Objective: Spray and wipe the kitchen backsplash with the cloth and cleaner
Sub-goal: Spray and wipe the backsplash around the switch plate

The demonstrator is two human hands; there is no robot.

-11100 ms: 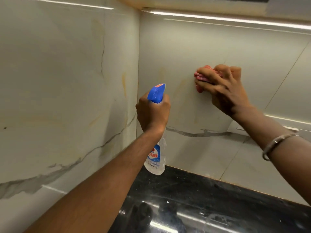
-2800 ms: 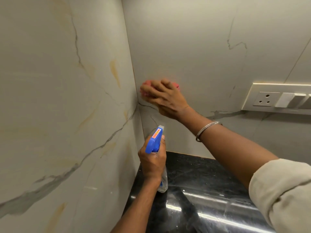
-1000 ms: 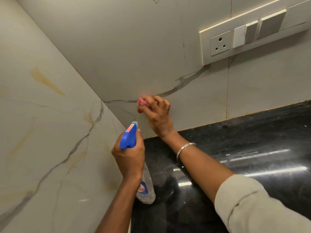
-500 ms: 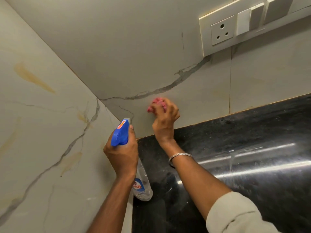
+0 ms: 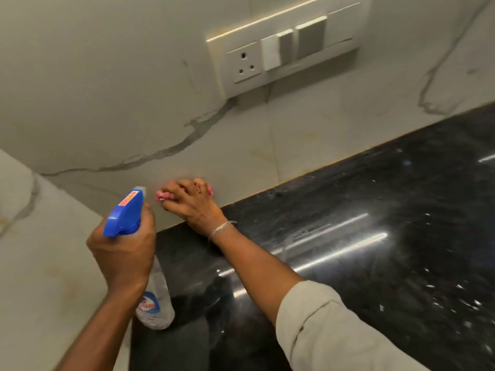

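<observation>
Right grip (image 5: 191,203): bunches cloth (image 5: 162,196) against backsplash (image 5: 308,124), just above worktop (image 5: 375,236). Left grip (image 5: 123,253): clasps sprayer (image 5: 124,212), nozzle toward backsplash, just left of cloth.

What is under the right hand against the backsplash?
A bunched pink cloth, gripped by the right hand and pressed to the backsplash just above the black counter. Only its ends show beside the hand; its middle and the tile behind it are covered.

A pink cloth (image 5: 161,196) shows under the right hand (image 5: 192,206), a blue-headed, orange-labelled spray bottle (image 5: 123,212) in the left hand (image 5: 126,259), the cream, grey-veined backsplash (image 5: 134,103) beyond both, the speckled black countertop (image 5: 375,236) beside them.
</observation>
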